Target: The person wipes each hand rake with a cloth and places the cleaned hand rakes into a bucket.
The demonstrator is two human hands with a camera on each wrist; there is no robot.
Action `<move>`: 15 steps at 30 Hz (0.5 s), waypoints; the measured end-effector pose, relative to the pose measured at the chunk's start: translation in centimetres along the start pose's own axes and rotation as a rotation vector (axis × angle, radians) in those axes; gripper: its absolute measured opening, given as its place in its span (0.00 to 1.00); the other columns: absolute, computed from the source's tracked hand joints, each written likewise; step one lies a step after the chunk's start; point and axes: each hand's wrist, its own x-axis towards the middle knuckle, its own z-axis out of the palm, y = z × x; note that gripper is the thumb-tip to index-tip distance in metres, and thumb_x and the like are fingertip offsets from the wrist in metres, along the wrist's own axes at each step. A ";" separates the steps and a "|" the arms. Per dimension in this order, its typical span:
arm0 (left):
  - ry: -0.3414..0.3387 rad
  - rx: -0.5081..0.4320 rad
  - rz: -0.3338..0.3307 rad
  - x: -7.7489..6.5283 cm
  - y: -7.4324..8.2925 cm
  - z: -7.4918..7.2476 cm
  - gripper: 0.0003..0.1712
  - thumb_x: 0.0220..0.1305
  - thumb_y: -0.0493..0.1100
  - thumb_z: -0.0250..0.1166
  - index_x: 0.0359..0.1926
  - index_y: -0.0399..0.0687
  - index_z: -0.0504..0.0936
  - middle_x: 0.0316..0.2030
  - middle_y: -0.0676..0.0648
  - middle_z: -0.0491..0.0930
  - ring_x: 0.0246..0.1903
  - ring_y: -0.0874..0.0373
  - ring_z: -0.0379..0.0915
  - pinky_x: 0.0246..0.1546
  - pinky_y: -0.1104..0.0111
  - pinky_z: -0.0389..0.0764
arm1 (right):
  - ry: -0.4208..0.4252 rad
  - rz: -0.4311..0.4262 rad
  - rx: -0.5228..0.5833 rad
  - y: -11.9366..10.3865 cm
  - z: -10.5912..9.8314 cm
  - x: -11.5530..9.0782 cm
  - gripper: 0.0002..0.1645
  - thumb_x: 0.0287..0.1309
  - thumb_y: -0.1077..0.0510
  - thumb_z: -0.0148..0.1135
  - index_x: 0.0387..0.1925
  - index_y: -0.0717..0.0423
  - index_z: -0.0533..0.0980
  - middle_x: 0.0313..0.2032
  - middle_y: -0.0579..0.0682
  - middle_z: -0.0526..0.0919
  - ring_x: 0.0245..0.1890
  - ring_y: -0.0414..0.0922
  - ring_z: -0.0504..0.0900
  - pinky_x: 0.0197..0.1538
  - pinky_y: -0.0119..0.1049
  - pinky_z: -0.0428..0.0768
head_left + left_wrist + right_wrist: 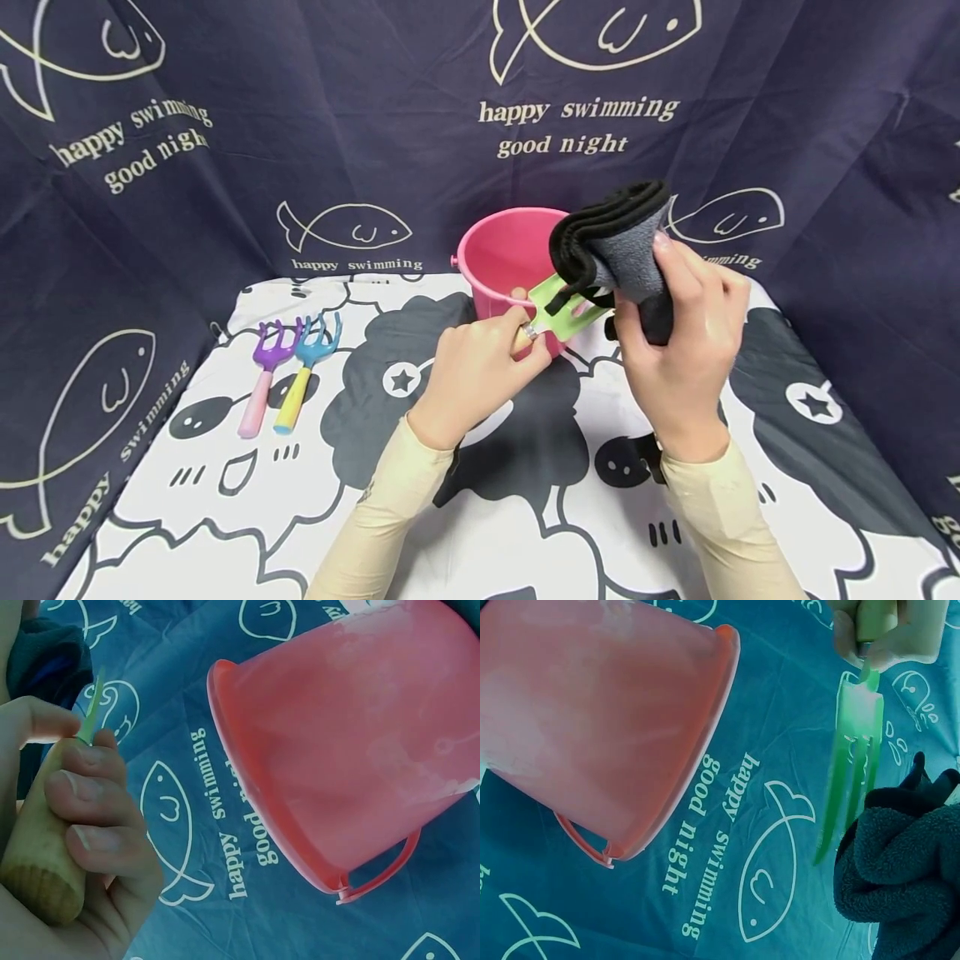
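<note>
From the head camera we saw our left hand (480, 354) curled round the wooden handle of a green garden fork (567, 310), its head held above the counter (225, 508) just in front of the pink bucket (504, 254). Our right hand (686, 333) gripped a folded grey and black cloth (617, 242) that touched the fork's head. A purple hand rake (264, 375) and a blue hand rake (303, 371) lay side by side to the left. At the left wrist, our fingers (90, 795) wrapped the handle beside the bucket (352, 742). At the right wrist, the cloth (900, 885) sat against the green tines (851, 765).
</note>
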 end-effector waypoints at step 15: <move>-0.035 -0.037 -0.091 0.2 -0.2 -0.2 0.08 0.57 0.49 0.59 0.30 0.51 0.78 0.12 0.54 0.71 0.11 0.57 0.69 0.11 0.63 0.73 | 0.060 0.034 0.040 -1.9 -0.7 0.2 0.22 0.45 0.61 0.69 0.45 0.61 0.79 0.42 0.67 0.87 0.44 0.64 0.74 0.50 0.53 0.67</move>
